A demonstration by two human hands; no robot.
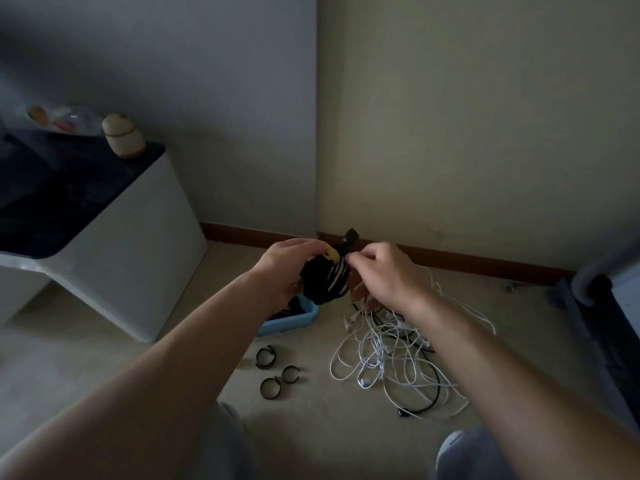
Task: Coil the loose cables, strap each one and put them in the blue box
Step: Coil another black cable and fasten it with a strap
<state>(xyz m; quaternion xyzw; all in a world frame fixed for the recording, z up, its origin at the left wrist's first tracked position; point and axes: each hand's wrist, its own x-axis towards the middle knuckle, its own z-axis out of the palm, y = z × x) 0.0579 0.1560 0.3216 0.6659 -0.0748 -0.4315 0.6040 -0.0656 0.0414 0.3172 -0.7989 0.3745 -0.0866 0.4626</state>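
Against the left wall stands one white cabinet [114, 244] with a dark top. On the floor, right of centre, sprawls one loose pile [391, 351] of white cables, with at least one black cable [434, 386] looped through it; how many white ones there are cannot be counted in that tangle. Just left of the pile sits the single blue box [294, 322], mostly hidden behind the left forearm, with something dark lying inside.

Two bare arms reach forward over it. The left hand [287, 268] is curled round one black coil [323, 278] and grips it from the left side, holding it in the air just above the box's far end. Pale stripes cross the coil, a yellow bit [332, 252] shows at its top, and one black plug [351, 235] sticks up behind. The right hand [384, 271] meets the coil from the other side, its fingertips pinched together on the coil's top edge; the blur hides exactly what lies between them.

Two grey-clad knees [225, 441] fill the bottom edge. Three black straps [269, 388] lie as closed loops on the floor near the box, close together and apart from the pile. One small pale jar [123, 135] stands on the cabinet's far corner.
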